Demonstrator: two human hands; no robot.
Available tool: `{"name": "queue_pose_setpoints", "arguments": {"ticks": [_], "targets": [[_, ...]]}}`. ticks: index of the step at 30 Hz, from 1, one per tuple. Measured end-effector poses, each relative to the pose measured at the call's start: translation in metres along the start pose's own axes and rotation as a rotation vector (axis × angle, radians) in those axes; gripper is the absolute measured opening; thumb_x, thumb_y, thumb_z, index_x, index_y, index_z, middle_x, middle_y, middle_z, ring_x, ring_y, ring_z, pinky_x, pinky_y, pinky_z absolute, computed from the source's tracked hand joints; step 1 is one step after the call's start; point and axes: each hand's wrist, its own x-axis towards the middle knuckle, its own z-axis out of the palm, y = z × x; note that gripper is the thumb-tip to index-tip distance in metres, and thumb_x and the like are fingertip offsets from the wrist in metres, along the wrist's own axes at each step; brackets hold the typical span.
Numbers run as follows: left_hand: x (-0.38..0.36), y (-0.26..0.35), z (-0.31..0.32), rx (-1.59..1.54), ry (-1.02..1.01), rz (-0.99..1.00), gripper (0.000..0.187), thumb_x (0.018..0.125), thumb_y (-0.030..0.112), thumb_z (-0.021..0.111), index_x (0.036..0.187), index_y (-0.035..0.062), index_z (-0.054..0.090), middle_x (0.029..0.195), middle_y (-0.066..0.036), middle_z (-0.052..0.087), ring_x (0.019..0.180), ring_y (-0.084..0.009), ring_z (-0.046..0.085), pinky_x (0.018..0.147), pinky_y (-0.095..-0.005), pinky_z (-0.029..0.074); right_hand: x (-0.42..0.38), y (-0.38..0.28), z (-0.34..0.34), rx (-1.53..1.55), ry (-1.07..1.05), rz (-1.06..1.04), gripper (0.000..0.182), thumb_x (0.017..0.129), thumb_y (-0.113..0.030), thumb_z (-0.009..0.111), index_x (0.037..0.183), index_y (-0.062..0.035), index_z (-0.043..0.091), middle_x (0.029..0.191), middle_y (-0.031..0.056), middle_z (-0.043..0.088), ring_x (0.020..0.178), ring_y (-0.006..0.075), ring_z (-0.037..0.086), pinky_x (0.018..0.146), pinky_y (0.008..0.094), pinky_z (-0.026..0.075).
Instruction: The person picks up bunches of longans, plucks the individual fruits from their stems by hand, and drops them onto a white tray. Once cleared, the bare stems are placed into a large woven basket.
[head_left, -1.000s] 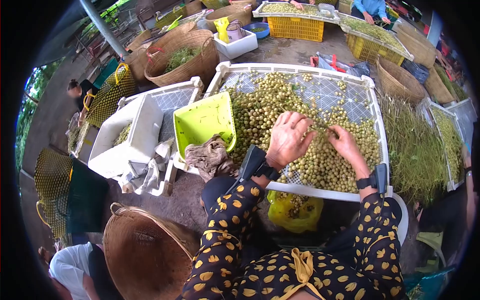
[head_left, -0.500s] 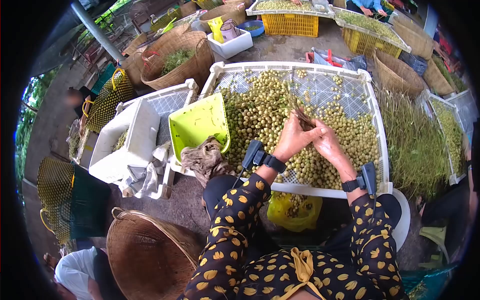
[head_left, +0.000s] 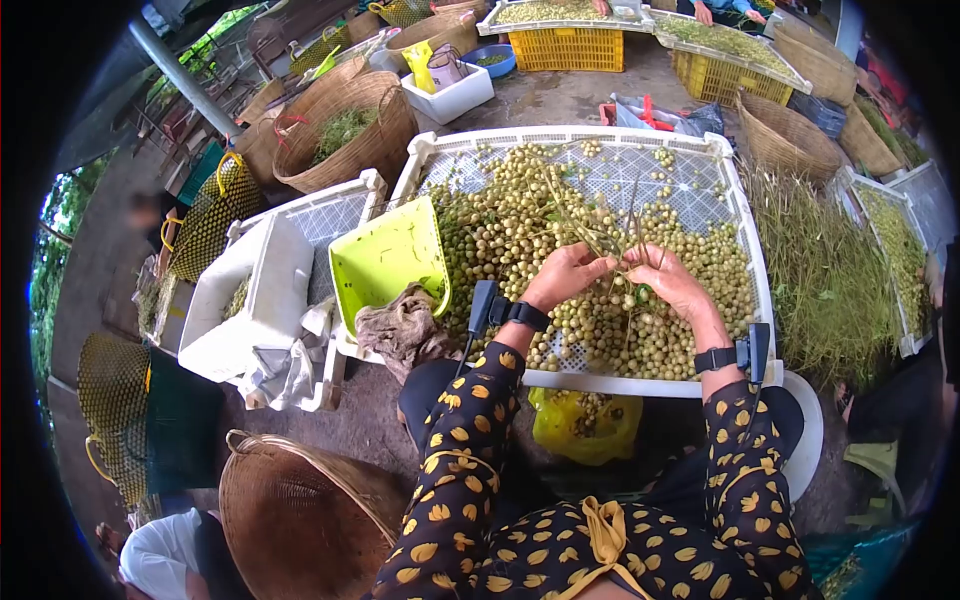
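Note:
My left hand and my right hand are close together above a white mesh tray. Both have their fingers closed on thin brown stems, some of which stick up between them. Small round yellow-green fruits lie heaped in the tray beneath and around my hands. A lime-green scoop-shaped bin rests at the tray's left side, with a crumpled brown cloth against its lower edge. Exactly where each stem is pinched is too small to tell.
Bare stalks are piled right of the tray. A white foam box stands to the left, a wicker basket at lower left. Beneath the tray is a yellow plastic bag. Other people sit near further trays.
My hands have moved a little apart, the right one to the right. The bundled stems between them are now spread, with some pointing upward. The whole view has shifted slightly.

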Motion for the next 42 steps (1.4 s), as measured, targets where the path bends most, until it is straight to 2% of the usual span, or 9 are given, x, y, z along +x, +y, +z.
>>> {"name": "queue_pose_setpoints", "arguments": {"ticks": [1,9,14,20,24,31,34,38,42], "targets": [[0.001,0.002,0.003,-0.056,0.043,0.024,0.046,0.080,0.041,0.064,0.077,-0.0041,0.056,0.061,-0.014,0.055,0.056,-0.0212,0.052,0.054,-0.0358,0.042,0.000,0.000,-0.002,0.003,0.000,0.008,0.017,0.080,-0.014,0.060,0.093,-0.0043,0.057,0.085,-0.0014,0.056,0.073,0.0069,0.050,0.065,0.0230,0.041],[0.011,-0.003,-0.002,-0.045,0.347,-0.038,0.025,0.086,0.023,0.053,0.091,-0.0013,0.058,0.072,-0.009,0.062,0.062,-0.0150,0.058,0.055,-0.0292,0.046,0.012,0.015,-0.028,-0.036,0.249,-0.109,0.045,0.090,-0.050,0.046,0.084,-0.0074,0.060,0.084,0.0033,0.061,0.083,0.0174,0.057,0.085,0.0386,0.041],[0.025,-0.051,-0.027,0.167,0.657,-0.108,0.036,0.083,0.032,0.055,0.080,-0.0034,0.061,0.070,-0.018,0.063,0.068,-0.0276,0.063,0.063,-0.0368,0.049,0.002,-0.006,-0.047,0.139,0.382,-0.179,0.045,0.094,-0.045,0.041,0.076,-0.0084,0.060,0.079,0.0063,0.063,0.082,0.0177,0.059,0.080,0.0377,0.044],[0.007,-0.046,-0.042,0.413,0.552,-0.430,0.046,0.078,0.045,0.059,0.078,-0.0012,0.061,0.082,-0.021,0.064,0.081,-0.0358,0.062,0.071,-0.0430,0.049,-0.014,-0.021,-0.053,0.379,0.313,-0.207,0.034,0.093,-0.037,0.045,0.073,-0.0118,0.055,0.079,0.0079,0.064,0.085,0.0205,0.061,0.087,0.0417,0.045],[-0.005,-0.006,-0.059,0.640,0.415,-0.552,0.055,0.075,0.055,0.059,0.076,-0.0003,0.065,0.082,-0.019,0.064,0.081,-0.0317,0.063,0.070,-0.0414,0.049,-0.004,0.028,-0.052,-0.112,0.409,0.034,0.035,0.086,-0.039,0.056,0.081,-0.0046,0.064,0.083,0.0072,0.065,0.080,0.0215,0.060,0.077,0.0369,0.046],[-0.027,0.075,-0.053,0.342,0.259,-0.081,0.039,0.085,0.040,0.058,0.066,0.0059,0.060,0.055,-0.002,0.053,0.050,-0.0121,0.047,0.049,-0.0292,0.042,-0.018,-0.006,-0.051,-0.790,0.431,-0.073,0.037,0.081,-0.036,0.061,0.074,-0.0001,0.059,0.065,0.0140,0.058,0.061,0.0239,0.056,0.061,0.0365,0.044],[-0.008,0.068,-0.013,-0.036,0.065,0.058,0.040,0.087,0.034,0.055,0.110,0.0013,0.061,0.098,-0.018,0.064,0.088,-0.0248,0.063,0.077,-0.0338,0.050,-0.027,-0.035,-0.036,-0.790,0.319,-0.136,0.038,0.081,-0.034,0.060,0.072,0.0027,0.057,0.066,0.0171,0.057,0.063,0.0308,0.056,0.062,0.0411,0.043],[0.010,0.037,0.040,-0.129,0.248,0.319,0.045,0.092,0.027,0.049,0.128,0.0010,0.045,0.124,-0.017,0.053,0.115,-0.0230,0.050,0.097,-0.0302,0.038,-0.029,-0.035,-0.033,-0.698,0.253,-0.311,0.032,0.081,-0.028,0.061,0.081,0.0037,0.058,0.072,0.0185,0.059,0.068,0.0359,0.056,0.066,0.0413,0.044],[0.007,0.068,0.026,-0.307,-0.097,0.276,0.029,0.095,0.017,0.044,0.113,-0.0023,0.056,0.110,-0.012,0.061,0.107,-0.0163,0.054,0.092,-0.0268,0.041,-0.023,-0.025,-0.029,-0.567,0.276,-0.385,0.025,0.082,-0.022,0.062,0.088,0.0021,0.058,0.076,0.0174,0.061,0.070,0.0327,0.059,0.065,0.0392,0.045]]}}
